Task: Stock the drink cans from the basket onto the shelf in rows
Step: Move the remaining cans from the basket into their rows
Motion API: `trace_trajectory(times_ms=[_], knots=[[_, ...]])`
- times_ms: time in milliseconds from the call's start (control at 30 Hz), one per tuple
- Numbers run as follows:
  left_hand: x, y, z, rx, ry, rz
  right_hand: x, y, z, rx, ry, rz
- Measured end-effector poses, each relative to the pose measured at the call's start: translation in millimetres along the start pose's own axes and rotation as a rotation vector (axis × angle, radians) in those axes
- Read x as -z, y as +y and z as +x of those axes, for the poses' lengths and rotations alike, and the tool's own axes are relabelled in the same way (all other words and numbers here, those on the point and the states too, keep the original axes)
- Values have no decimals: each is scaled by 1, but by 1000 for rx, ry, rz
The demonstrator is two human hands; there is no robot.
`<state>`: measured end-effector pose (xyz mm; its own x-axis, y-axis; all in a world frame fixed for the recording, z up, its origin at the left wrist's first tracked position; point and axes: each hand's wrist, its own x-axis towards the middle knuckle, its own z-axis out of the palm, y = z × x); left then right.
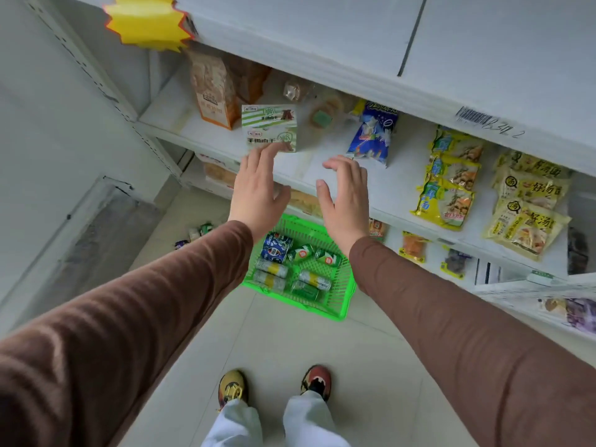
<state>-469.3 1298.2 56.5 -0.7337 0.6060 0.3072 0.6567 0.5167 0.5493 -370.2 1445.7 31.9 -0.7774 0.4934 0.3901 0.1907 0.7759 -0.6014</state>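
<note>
Both hands hold nothing: the left hand (pixel 258 188) touches a green-striped snack box (pixel 270 128) with straight fingers, the right hand (pixel 346 191) hovers spread, likely clearing room on the shelf (pixel 322 175). The drink cans (pixel 292 269), blue, green and silver-yellow, lie sideways in the green basket (pixel 342 304) on the floor below.

Pale floor tiles (pixel 283 343) lay under even light, a grey-white wall (pixel 48 124) stood at left, and a yellow starburst tag (pixel 146 22) hung from the white shelving's upper edge.
</note>
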Motion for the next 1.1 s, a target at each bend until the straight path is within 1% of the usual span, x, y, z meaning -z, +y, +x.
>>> trace_trajectory(times_ms=[67, 200, 367, 467, 633, 767, 867, 1033, 1100], knots=[[-10, -28, -27, 42, -54, 15, -28, 7, -29, -73, -55, -12], [-41, -90, -83, 167, -232, 48, -93, 31, -88, -273, -206, -14], [-105, -163, -142, 195, -459, 138, -179, 86, -155, -503, -401, -15], [-153, -201, -165, 207, -558, 162, -223, 123, -187, -613, -539, -33], [-232, -257, -186, 233, -714, 214, -298, 186, -224, -668, -795, -87], [-287, -294, -190, 238, -770, 229, -359, 225, -236, -669, -963, -132], [-323, -315, -189, 250, -819, 242, -402, 249, -241, -665, -1026, -166], [-371, -344, -186, 233, -891, 260, -459, 279, -242, -659, -1048, -219], [-383, -353, -186, 221, -910, 262, -477, 293, -247, -692, -1055, -226]])
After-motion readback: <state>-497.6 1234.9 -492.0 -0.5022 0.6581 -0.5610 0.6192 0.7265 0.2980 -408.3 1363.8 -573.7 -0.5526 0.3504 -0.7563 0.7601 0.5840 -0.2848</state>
